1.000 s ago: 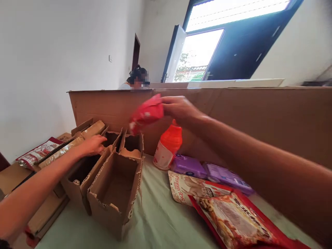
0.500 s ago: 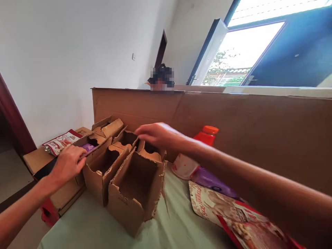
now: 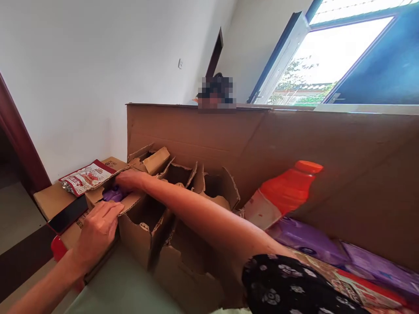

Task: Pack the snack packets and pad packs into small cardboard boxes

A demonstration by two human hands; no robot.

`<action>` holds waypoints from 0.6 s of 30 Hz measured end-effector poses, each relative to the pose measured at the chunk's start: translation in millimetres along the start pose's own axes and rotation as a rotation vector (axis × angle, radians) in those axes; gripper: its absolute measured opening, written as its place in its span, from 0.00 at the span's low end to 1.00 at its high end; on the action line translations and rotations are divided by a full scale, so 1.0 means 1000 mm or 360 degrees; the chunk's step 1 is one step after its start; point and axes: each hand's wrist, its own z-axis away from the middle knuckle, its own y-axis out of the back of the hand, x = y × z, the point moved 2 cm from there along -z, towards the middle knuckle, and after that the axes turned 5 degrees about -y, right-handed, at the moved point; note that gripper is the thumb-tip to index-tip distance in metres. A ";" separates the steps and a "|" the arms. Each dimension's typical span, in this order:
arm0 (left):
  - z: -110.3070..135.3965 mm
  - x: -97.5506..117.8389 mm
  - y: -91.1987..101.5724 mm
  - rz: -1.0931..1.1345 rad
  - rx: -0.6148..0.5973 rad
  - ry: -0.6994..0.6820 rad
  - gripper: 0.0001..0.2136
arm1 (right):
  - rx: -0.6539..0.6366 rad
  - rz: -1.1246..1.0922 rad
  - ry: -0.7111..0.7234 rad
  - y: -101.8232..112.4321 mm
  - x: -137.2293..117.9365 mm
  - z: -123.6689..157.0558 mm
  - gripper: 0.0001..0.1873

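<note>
My right hand (image 3: 128, 179) reaches across to the far-left cardboard box (image 3: 98, 197). Its fingers curl down onto a purple packet (image 3: 113, 194) lying inside that box. My left hand (image 3: 98, 231) lies flat with fingers stretched along the near edge of the same box. Between my arms stands an open box with torn edges (image 3: 139, 229). Two more open boxes (image 3: 214, 185) stand behind my right forearm. No red packet shows in either hand.
An orange-capped bottle (image 3: 288, 187) leans against a tall cardboard wall (image 3: 294, 139), with purple packets (image 3: 304, 237) and snack bags (image 3: 363, 290) beneath it. A red-and-white snack bag (image 3: 87, 176) and a black phone (image 3: 67, 213) lie on a carton at left. A person (image 3: 216, 91) sits behind the wall.
My right hand held a red packet a second ago; it has since swung left, without it, over to the far-left box. My left hand slid down to that box's near edge. My view turned left.
</note>
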 end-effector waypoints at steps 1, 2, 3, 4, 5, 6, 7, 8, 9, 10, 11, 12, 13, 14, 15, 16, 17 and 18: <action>0.000 0.001 -0.001 0.0006 0.0022 0.0017 0.14 | 0.0000 0.0029 0.0011 -0.003 0.000 -0.001 0.15; 0.001 0.002 -0.002 0.0009 0.0043 0.0034 0.15 | 0.0013 0.0058 0.0021 -0.005 0.000 -0.001 0.14; 0.001 0.003 -0.003 0.0011 0.0062 0.0050 0.15 | 0.0033 0.0087 0.0031 -0.006 0.000 0.001 0.15; 0.002 0.004 -0.004 0.0013 0.0078 0.0065 0.15 | 0.0057 0.0114 0.0042 -0.007 0.001 0.002 0.16; 0.002 0.005 -0.004 0.0015 0.0090 0.0076 0.15 | 0.0082 0.0139 0.0053 -0.008 0.001 0.004 0.18; 0.003 0.006 -0.004 0.0020 0.0099 0.0082 0.15 | 0.0107 0.0162 0.0063 -0.009 0.000 0.006 0.19; 0.003 0.006 -0.005 0.0025 0.0104 0.0085 0.14 | 0.0130 0.0181 0.0070 -0.010 -0.001 0.006 0.20; 0.004 0.006 -0.006 0.0028 0.0110 0.0085 0.14 | 0.0150 0.0195 0.0075 -0.011 -0.002 0.006 0.21; 0.005 0.005 -0.007 0.0028 0.0117 0.0086 0.14 | 0.0164 0.0206 0.0075 -0.011 -0.005 0.004 0.21; 0.005 0.004 -0.007 0.0022 0.0129 0.0089 0.14 | 0.0176 0.0211 0.0071 -0.011 -0.007 0.002 0.20; 0.006 0.003 -0.008 0.0009 0.0145 0.0095 0.14 | 0.0184 0.0211 0.0064 -0.009 -0.009 0.000 0.18; 0.007 0.001 -0.009 -0.0010 0.0164 0.0105 0.14 | 0.0192 0.0203 0.0055 -0.008 -0.012 -0.002 0.17; 0.007 0.000 -0.011 -0.0035 0.0184 0.0116 0.13 | 0.0199 0.0188 0.0049 -0.005 -0.013 -0.004 0.15; 0.008 -0.001 -0.011 -0.0066 0.0204 0.0129 0.13 | 0.0209 0.0165 0.0048 -0.003 -0.013 -0.005 0.14; 0.008 -0.002 -0.012 -0.0104 0.0223 0.0147 0.13 | 0.0219 0.0135 0.0050 0.000 -0.012 -0.005 0.12; 0.009 -0.002 -0.013 -0.0148 0.0236 0.0168 0.12 | 0.0239 0.0097 0.0054 0.002 -0.010 -0.004 0.12; 0.010 -0.002 -0.013 -0.0196 0.0245 0.0195 0.12 | 0.0269 0.0052 0.0055 0.005 -0.006 -0.002 0.13; 0.011 -0.003 -0.013 -0.0244 0.0247 0.0226 0.12 | 0.0311 0.0000 0.0045 0.008 -0.002 0.002 0.16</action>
